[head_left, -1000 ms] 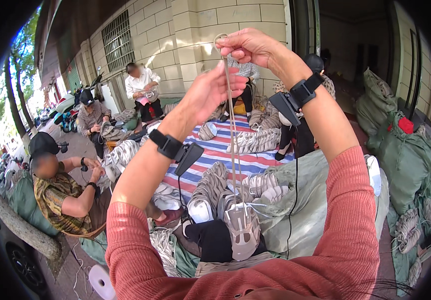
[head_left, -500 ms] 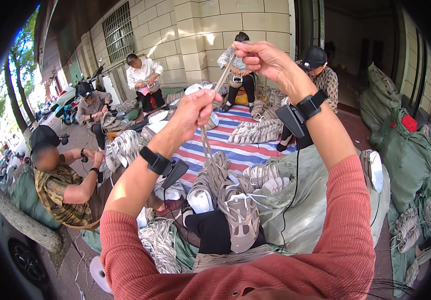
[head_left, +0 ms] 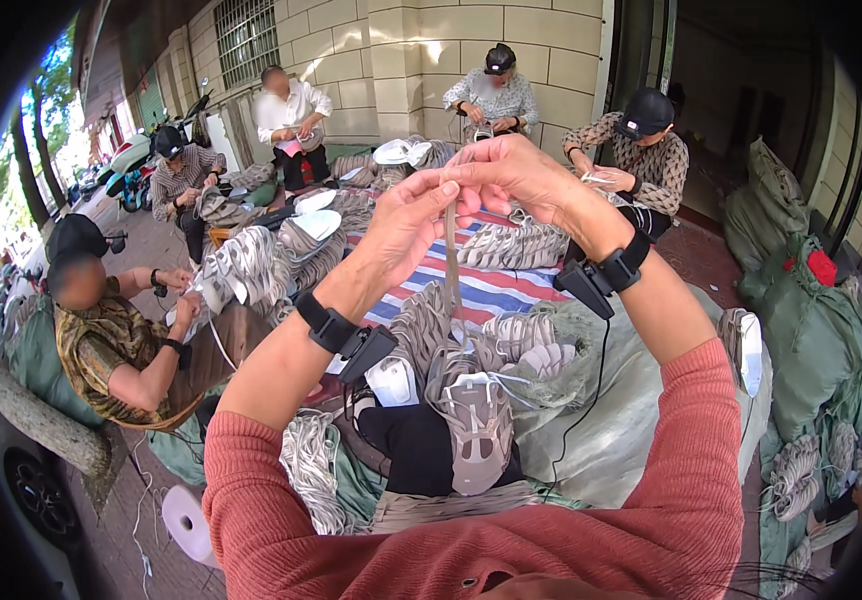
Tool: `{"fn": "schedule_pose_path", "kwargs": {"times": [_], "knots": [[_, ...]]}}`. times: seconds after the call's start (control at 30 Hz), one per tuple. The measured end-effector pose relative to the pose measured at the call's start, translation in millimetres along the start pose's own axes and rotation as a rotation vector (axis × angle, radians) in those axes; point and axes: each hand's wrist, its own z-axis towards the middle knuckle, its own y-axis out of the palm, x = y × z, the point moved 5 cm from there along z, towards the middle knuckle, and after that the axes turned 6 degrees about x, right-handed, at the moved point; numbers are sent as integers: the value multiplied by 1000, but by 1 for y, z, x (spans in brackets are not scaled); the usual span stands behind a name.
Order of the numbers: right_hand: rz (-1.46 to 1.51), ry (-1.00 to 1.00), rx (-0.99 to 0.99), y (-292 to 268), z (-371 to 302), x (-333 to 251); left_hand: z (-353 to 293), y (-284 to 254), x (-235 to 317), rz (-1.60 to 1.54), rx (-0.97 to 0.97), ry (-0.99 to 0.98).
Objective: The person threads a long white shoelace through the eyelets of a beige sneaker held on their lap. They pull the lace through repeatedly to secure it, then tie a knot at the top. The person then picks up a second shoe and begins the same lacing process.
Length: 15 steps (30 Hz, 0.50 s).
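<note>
Left hand (head_left: 401, 228): thumb and fingertips pressed together, pinching the lace (head_left: 453, 262);
Right hand (head_left: 516, 180): fingertips closed on the same lace, just beside the left's;
Lace: hangs below both hands, toward the shoe;
Shoe (head_left: 480, 435): grey-beige, on the dark lap (head_left: 403, 432);
Striped sheet (head_left: 511, 290): beyond, bearing more shoes (head_left: 514, 247)

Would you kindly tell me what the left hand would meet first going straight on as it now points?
Probably the right hand, close by at the upper right; depth leaves any contact unclear.

Trees (head_left: 27, 168), striped tarp (head_left: 513, 287) and shoe rows (head_left: 516, 247) show an outdoor workplace.
</note>
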Motion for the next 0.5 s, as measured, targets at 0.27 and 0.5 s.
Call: {"fn": "schedule_pose_path", "kwargs": {"times": [0.27, 0.5], "knots": [[265, 0, -92, 4, -4, 0, 3, -8, -6, -101, 56, -76], [229, -7, -55, 0, -1, 7, 0, 12, 4, -61, 75, -60]]}}
